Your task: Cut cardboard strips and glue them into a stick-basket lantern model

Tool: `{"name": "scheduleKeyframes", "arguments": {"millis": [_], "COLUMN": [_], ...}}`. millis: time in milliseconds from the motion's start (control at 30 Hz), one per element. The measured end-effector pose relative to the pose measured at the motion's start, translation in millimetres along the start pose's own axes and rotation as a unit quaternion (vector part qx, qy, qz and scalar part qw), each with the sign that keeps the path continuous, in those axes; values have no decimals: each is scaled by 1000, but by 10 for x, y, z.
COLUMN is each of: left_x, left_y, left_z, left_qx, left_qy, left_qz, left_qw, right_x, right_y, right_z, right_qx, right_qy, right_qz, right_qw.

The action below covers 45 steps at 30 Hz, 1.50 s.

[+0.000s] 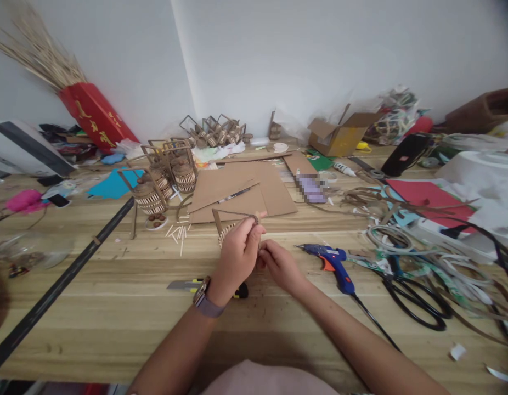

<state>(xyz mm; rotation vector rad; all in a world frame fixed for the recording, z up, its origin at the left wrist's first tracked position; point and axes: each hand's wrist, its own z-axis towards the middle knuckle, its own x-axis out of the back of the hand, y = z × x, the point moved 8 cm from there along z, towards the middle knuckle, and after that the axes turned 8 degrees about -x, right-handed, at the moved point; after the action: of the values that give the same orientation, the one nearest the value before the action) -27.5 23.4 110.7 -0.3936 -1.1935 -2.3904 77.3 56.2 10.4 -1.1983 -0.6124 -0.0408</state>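
My left hand (241,244) grips the basket (226,235) over the table (114,318); my right hand (281,266) is bunched narrow beside it, whether pinching anything I cannot tell. Its handle (216,220) stands, so shaping looks mostly done; what is left stays hidden.

Legible matter, far left of the worktop (155,323): a tilted red box (122,131) carries large gold Chinese characters (92,125) set in a line along its face, the middle one probably 力; smaller gold characters stand beside them. Far right: a black cylinder (408,151) bears a small red badge (402,158), its lettering too small to read. Far right of centre: a white bottle (344,169) shows dark print, likewise illegible.
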Motion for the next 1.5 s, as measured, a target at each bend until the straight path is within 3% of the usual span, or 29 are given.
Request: {"name": "scheduleKeyframes", "arguments": {"millis": [233, 533, 700, 800, 967, 1000, 1067, 1133, 1200, 1333, 1400, 1500], "left_x": [-3, 6, -13, 95, 599, 647, 596, 428, 275, 133, 143, 315], "left_y": [-43, -97, -109, -149, -589, -707, -932, -1041, -1023, -901, -829, -611], "left_z": [-39, -83, -103, -184, -508, -576, -677, -729, -752, -832, -883, -893], "left_qx": [-2, -4, 9, 22, 149, 181, 243, 266, 245, 199, 180, 117], "left_qy": [-7, -17, -24, 0, 155, 165, 131, 66, 20, -8, -10, 47], "left_qz": [-4, -2, -18, -7, 69, 68, 28, -25, -55, -58, -21, 120], "left_qw": [1000, 1000, 1000, 1000, 974, 967, 961, 962, 968, 978, 983, 985], "right_x": [-33, -53, -62, -49, -16, -13, -14, -15, -5, 41, 62, 80], "right_y": [-51, -85, -121, -104, -77, -77, -78, -74, -65, -46, -43, -50], "right_z": [-15, -1, -6, 4, 37, 43, 51, 57, 61, 67, 69, 70], "right_qx": [-8, -5, 3, -2, -13, -15, -17, -20, -23, -27, -29, -29], "right_qy": [-22, 21, 16, 5, -8, -9, -13, -16, -16, -19, -24, -33], "right_qz": [9, -48, -76, -88, -104, -107, -108, -108, -107, -107, -106, -104], "right_qw": [1000, 999, 997, 996, 994, 994, 994, 994, 994, 994, 994, 994]}}
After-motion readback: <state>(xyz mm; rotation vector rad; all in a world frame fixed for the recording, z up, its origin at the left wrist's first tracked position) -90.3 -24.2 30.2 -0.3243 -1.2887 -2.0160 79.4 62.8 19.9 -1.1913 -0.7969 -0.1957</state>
